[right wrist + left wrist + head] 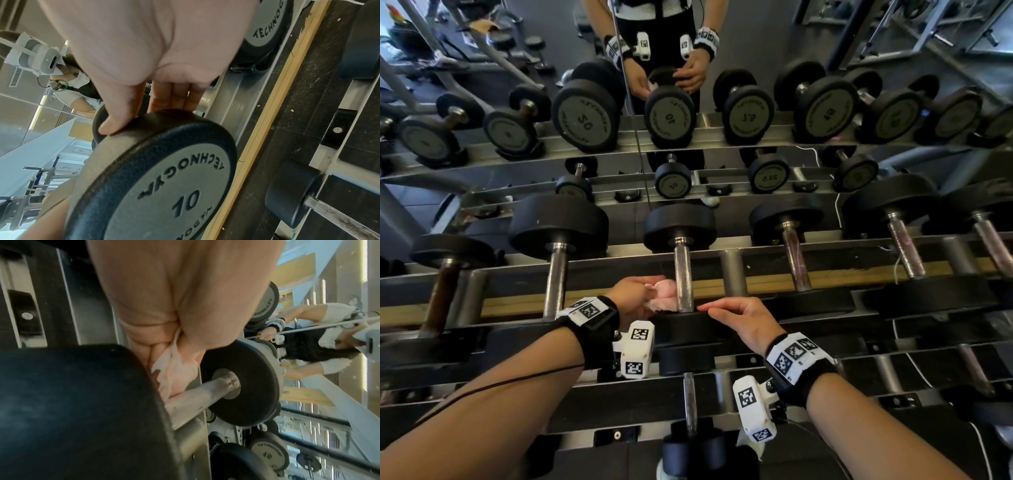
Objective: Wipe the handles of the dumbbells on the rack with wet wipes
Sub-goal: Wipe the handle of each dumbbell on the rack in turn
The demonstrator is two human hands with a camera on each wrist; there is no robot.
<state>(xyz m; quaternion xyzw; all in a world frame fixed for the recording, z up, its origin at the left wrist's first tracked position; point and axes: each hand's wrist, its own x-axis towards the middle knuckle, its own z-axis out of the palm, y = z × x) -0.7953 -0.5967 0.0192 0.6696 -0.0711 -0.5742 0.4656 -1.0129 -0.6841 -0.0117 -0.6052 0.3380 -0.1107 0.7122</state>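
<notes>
Pink and crumpled, the wet wipe (664, 294) sat bunched in the left hand (631, 298), whose grip curled round it and pressed it against the steel handle (683, 274) of the 10 dumbbell (681, 229) on the rack (825, 277). The right hand (743, 322) rested with straight fingers and thumb on the near weight head (164, 170), its grip holding nothing. Neighbouring dumbbells lined the rack before a mirror (671, 51).
</notes>
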